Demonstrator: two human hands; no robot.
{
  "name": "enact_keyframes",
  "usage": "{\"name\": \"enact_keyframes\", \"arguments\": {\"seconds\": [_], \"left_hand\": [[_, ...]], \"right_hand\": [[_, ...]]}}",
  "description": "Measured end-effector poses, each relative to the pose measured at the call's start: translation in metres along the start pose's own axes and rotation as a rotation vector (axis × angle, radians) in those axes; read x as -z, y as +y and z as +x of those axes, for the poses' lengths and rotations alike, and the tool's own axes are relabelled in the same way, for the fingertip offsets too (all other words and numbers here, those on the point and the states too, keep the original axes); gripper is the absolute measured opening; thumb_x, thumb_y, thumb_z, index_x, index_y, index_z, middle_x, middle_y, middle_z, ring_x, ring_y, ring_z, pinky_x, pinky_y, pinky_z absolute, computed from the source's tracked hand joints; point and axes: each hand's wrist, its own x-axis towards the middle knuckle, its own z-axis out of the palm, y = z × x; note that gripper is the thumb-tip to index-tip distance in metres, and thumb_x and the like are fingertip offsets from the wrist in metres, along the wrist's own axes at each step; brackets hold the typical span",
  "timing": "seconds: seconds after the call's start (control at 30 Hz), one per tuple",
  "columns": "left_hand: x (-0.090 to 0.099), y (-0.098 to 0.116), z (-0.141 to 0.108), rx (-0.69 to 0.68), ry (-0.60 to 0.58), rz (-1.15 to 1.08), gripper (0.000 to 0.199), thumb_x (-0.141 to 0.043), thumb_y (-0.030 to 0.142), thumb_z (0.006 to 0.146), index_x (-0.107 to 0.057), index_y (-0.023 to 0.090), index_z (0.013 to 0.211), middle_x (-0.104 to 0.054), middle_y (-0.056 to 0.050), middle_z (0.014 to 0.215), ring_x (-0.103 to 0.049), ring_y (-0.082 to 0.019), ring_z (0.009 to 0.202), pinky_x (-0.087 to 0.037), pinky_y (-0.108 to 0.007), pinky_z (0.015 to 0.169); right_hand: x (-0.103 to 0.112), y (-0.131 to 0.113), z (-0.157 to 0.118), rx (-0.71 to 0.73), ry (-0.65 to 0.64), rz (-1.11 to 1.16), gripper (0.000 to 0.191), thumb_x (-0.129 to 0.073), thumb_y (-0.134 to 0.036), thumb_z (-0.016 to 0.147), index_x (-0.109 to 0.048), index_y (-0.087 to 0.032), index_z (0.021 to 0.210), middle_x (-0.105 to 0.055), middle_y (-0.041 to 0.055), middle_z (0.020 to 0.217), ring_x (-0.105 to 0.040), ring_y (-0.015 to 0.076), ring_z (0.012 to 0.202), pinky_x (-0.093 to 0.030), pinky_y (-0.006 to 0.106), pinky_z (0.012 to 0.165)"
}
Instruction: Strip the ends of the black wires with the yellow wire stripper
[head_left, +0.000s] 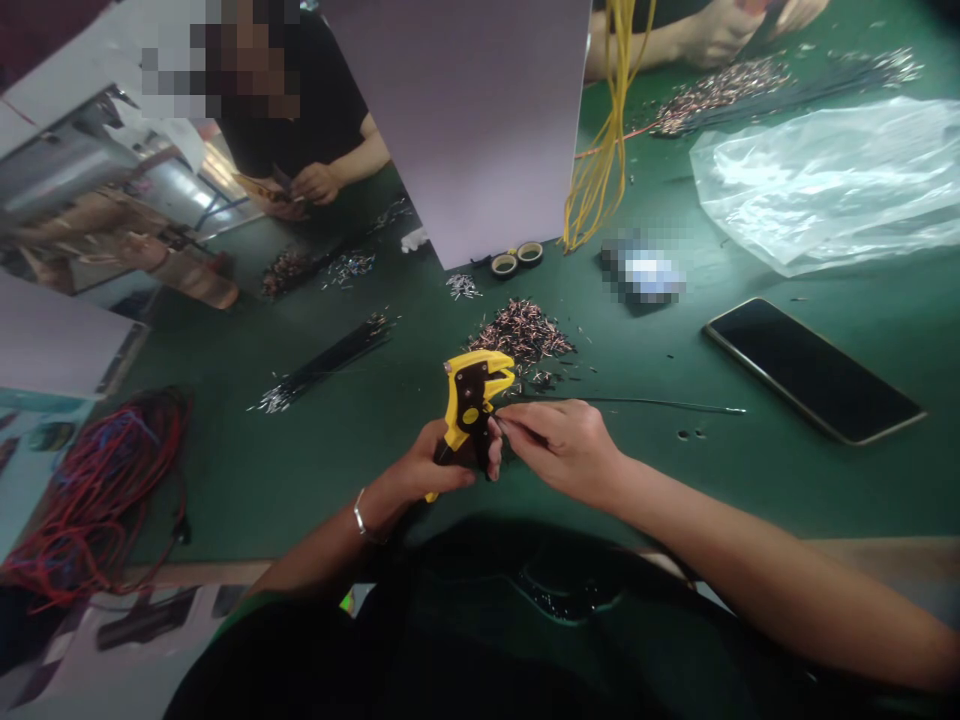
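My left hand (435, 465) is wrapped round the handles of a yellow and black wire stripper (472, 395), its jaws pointing up and to the right. Close beside the tool, my right hand (570, 445) pinches a thin black wire (645, 402) near the stripper's jaws. The wire runs out to the right over the green table and ends in a pale metallic tip. Just beyond the jaws lies a heap of black and copper wire scraps (525, 330). Whether the wire's near end sits in the jaws I cannot tell.
A bundle of black wires (326, 360) lies left, with tangled red wires (105, 480) beyond it. Tape rolls (517, 259) and small metal terminals (463, 287) sit by the upright panel (487, 120). A phone (814, 370) and plastic bag (832, 180) lie right. Other people's hands (315, 185) work opposite.
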Motion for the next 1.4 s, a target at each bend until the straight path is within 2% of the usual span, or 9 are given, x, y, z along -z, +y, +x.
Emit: {"name": "enact_keyframes", "arguments": {"seconds": [0.2, 0.43, 0.63, 0.83, 0.93, 1.03, 1.13, 1.23, 1.4], "left_hand": [[-0.003, 0.0, -0.002, -0.017, 0.042, 0.07, 0.026, -0.074, 0.022, 0.079, -0.061, 0.012, 0.099, -0.064, -0.007, 0.085, -0.063, -0.017, 0.072, -0.054, -0.032, 0.071], [-0.004, -0.005, -0.005, -0.009, 0.139, 0.144, 0.023, -0.074, 0.023, 0.082, -0.06, 0.011, 0.096, -0.062, -0.004, 0.08, -0.062, -0.013, 0.062, -0.053, -0.027, 0.062], [-0.007, -0.003, -0.006, 0.041, 0.204, 0.199, 0.022, -0.074, 0.026, 0.081, -0.058, 0.012, 0.087, -0.06, 0.0, 0.063, -0.058, -0.01, 0.048, -0.049, -0.023, 0.05], [-0.008, -0.01, -0.008, 0.076, 0.288, 0.157, 0.022, -0.074, 0.026, 0.081, -0.055, 0.015, 0.086, -0.056, 0.005, 0.05, -0.05, -0.008, 0.036, -0.041, -0.019, 0.038], [-0.008, -0.01, -0.007, 0.085, 0.281, 0.087, 0.022, -0.074, 0.025, 0.079, -0.057, 0.014, 0.087, -0.057, 0.005, 0.051, -0.051, -0.009, 0.037, -0.043, -0.021, 0.041], [-0.007, -0.007, -0.004, 0.065, 0.257, -0.034, 0.026, -0.077, 0.022, 0.073, -0.061, 0.012, 0.091, -0.062, 0.0, 0.063, -0.057, -0.012, 0.046, -0.05, -0.027, 0.049], [-0.004, -0.002, -0.001, 0.054, 0.182, -0.142, 0.034, -0.078, 0.018, 0.067, -0.063, 0.01, 0.098, -0.065, -0.004, 0.074, -0.061, -0.015, 0.055, -0.052, -0.032, 0.055], [-0.001, 0.003, 0.0, 0.074, 0.087, -0.261, 0.039, -0.075, 0.018, 0.065, -0.064, 0.009, 0.101, -0.065, -0.006, 0.073, -0.061, -0.017, 0.056, -0.052, -0.033, 0.055], [0.0, 0.009, 0.002, 0.082, 0.002, -0.381, 0.039, -0.074, 0.02, 0.063, -0.066, 0.009, 0.1, -0.064, -0.006, 0.071, -0.061, -0.017, 0.055, -0.053, -0.034, 0.053]], "right_hand": [[-0.002, 0.004, 0.0, 0.21, 0.121, 0.001, 0.033, -0.049, -0.015, 0.095, -0.067, -0.02, 0.069, -0.075, 0.0018, 0.069, -0.068, 0.0117, 0.059, -0.053, 0.022, 0.056], [-0.001, 0.008, 0.0, 0.22, 0.141, -0.083, 0.025, -0.052, -0.011, 0.092, -0.07, -0.015, 0.075, -0.074, 0.006, 0.069, -0.067, 0.0141, 0.056, -0.049, 0.025, 0.053], [-0.003, 0.01, -0.001, 0.171, 0.135, -0.079, 0.023, -0.053, -0.012, 0.091, -0.072, -0.015, 0.079, -0.075, 0.0051, 0.069, -0.069, 0.0142, 0.059, -0.049, 0.024, 0.055], [-0.005, 0.013, -0.001, 0.087, 0.126, -0.05, 0.022, -0.054, -0.014, 0.089, -0.073, -0.017, 0.079, -0.075, 0.0031, 0.07, -0.067, 0.0128, 0.059, -0.049, 0.023, 0.055], [-0.003, 0.014, 0.0, 0.033, 0.11, -0.024, 0.023, -0.053, -0.016, 0.089, -0.074, -0.017, 0.079, -0.074, 0.0033, 0.07, -0.065, 0.0124, 0.059, -0.048, 0.024, 0.056], [0.0, 0.013, 0.003, -0.053, 0.093, 0.038, 0.021, -0.055, -0.018, 0.087, -0.074, -0.017, 0.08, -0.072, 0.0027, 0.068, -0.062, 0.0115, 0.057, -0.047, 0.024, 0.056], [0.007, 0.014, 0.007, -0.206, 0.087, 0.199, 0.016, -0.059, -0.022, 0.085, -0.074, -0.017, 0.08, -0.066, 0.0001, 0.059, -0.056, 0.0103, 0.05, -0.044, 0.025, 0.051], [0.013, 0.015, 0.011, -0.381, 0.089, 0.488, 0.016, -0.062, -0.028, 0.084, -0.072, -0.016, 0.086, -0.06, -0.0026, 0.052, -0.052, 0.0094, 0.042, -0.041, 0.024, 0.042], [0.019, 0.018, 0.016, -0.452, 0.091, 0.764, 0.021, -0.069, -0.037, 0.082, -0.068, -0.016, 0.086, -0.064, -0.0019, 0.057, -0.056, 0.0092, 0.041, -0.043, 0.025, 0.041]]}}
